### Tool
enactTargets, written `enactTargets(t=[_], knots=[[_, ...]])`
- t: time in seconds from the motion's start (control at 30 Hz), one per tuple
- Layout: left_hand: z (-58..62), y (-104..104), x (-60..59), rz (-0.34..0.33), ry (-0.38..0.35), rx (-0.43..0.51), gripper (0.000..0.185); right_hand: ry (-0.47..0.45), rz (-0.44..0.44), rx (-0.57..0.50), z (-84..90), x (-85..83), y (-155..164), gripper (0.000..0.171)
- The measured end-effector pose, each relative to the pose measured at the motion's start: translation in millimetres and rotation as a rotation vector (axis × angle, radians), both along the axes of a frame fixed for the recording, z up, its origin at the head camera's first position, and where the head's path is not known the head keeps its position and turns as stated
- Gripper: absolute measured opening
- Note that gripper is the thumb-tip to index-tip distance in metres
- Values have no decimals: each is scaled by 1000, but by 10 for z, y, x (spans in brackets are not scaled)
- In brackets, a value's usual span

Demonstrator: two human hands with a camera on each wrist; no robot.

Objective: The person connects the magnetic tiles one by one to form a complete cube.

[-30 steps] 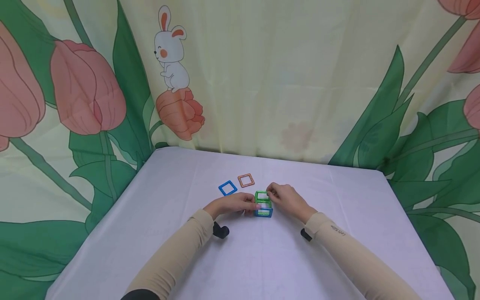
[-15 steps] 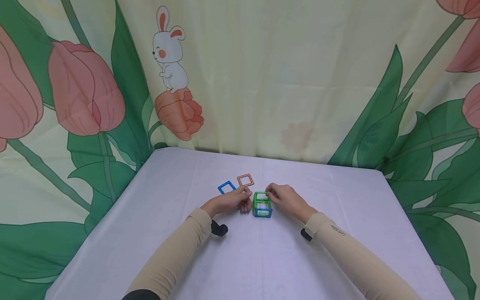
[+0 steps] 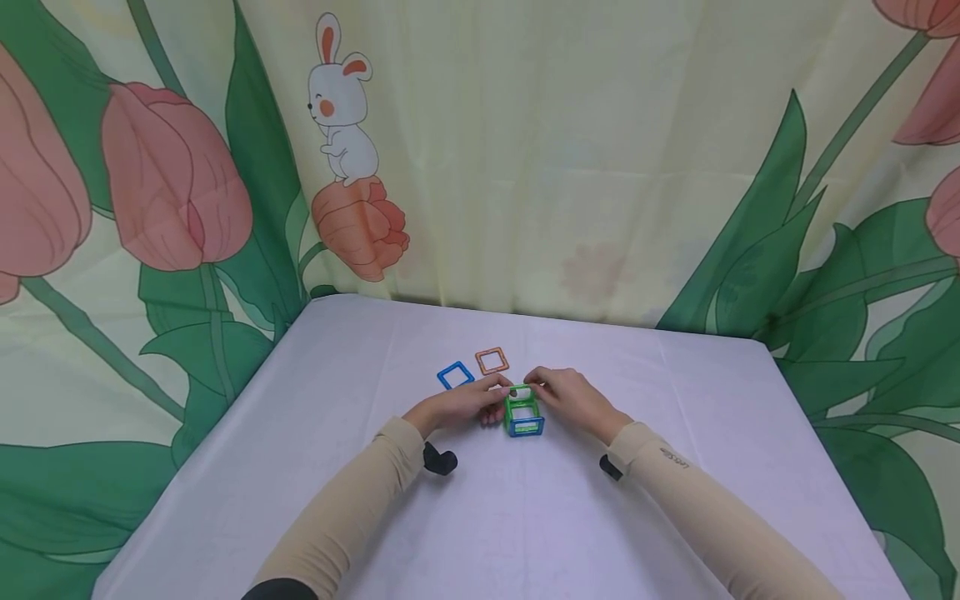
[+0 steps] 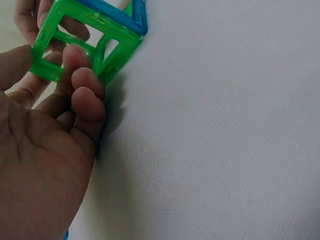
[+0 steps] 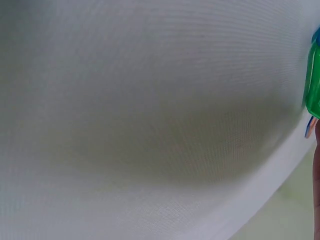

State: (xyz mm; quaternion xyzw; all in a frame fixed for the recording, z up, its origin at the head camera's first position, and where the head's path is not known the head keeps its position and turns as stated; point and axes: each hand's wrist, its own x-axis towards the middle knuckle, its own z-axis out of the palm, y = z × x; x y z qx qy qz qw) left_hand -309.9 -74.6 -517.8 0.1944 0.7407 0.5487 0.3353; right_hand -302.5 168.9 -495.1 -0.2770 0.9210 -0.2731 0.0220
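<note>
Green and blue square magnetic tiles form a small open-topped box (image 3: pixel 524 425) on the table, its front a blue tile and the other visible sides green. My left hand (image 3: pixel 459 403) holds the box's left back part; in the left wrist view, green tiles (image 4: pixel 46 70) sit between the thumb and curled fingertips (image 4: pixel 89 102). At the far right corner, my right hand (image 3: pixel 573 396) pinches the upper edge of the back green tile. The right wrist view catches only a green tile (image 5: pixel 314 82) and a sliver of finger at its edge.
Beyond the left hand, a loose blue square tile (image 3: pixel 455 376) and an orange square tile (image 3: pixel 492 361) lie flat on the white-covered table (image 3: pixel 637 517). A curtain (image 3: pixel 525 167) printed with tulips and a rabbit hangs behind the table's back edge.
My left hand let go of the box's side, drew back leftward, then came back to its back left corner. The right hand shifted slightly left, and the back green tile now stands more upright.
</note>
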Motion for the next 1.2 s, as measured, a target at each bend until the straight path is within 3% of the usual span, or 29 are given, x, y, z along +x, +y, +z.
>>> enactTargets(t=[0.3, 0.6, 0.93, 1.2], knots=[[-4, -31, 11, 41, 13, -1, 33, 13, -50, -20, 27, 29, 83, 20], [6, -88, 18, 111, 51, -77, 25, -36, -101, 53, 28, 123, 185, 19], [80, -113, 86, 43, 26, -106, 23, -31, -122, 52, 13, 169, 231, 21], [93, -72, 147, -79, -45, -93, 24, -39, -132, 46, 7, 183, 235, 19]])
